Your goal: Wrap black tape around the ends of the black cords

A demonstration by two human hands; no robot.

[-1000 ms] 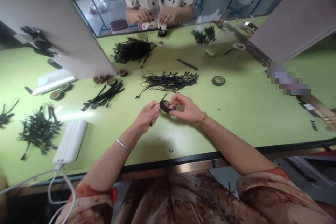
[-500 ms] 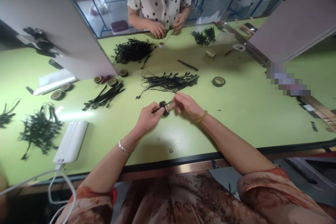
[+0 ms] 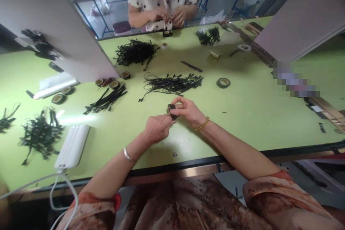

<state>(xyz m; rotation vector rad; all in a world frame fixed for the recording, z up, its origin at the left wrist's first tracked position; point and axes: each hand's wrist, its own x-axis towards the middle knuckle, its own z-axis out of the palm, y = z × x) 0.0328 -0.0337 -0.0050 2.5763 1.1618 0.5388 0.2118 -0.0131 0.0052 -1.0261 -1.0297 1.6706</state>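
Observation:
A small roll of black tape (image 3: 173,107) is pinched between the thumb and fingers of my right hand (image 3: 191,113), just above the green table. My left hand (image 3: 157,128) is closed right beside the roll, its fingertips meeting at the lower left of it. What those fingers grip is hidden. Beyond both hands lies a loose bunch of thin black cables (image 3: 172,83), with small connectors at their ends.
Another black tape roll (image 3: 223,83) lies to the right. On the left are a short cable bundle (image 3: 107,97), a tangled cable pile (image 3: 41,132) and a white power bank (image 3: 72,146). Across the table, a person in a dotted shirt (image 3: 156,1) works beside a large cable pile (image 3: 135,51).
The tape roll has passed from my left hand to my right. My left hand has turned over and drawn slightly lower. Across the table, the other person's hands have lifted, and a tape roll shows below them.

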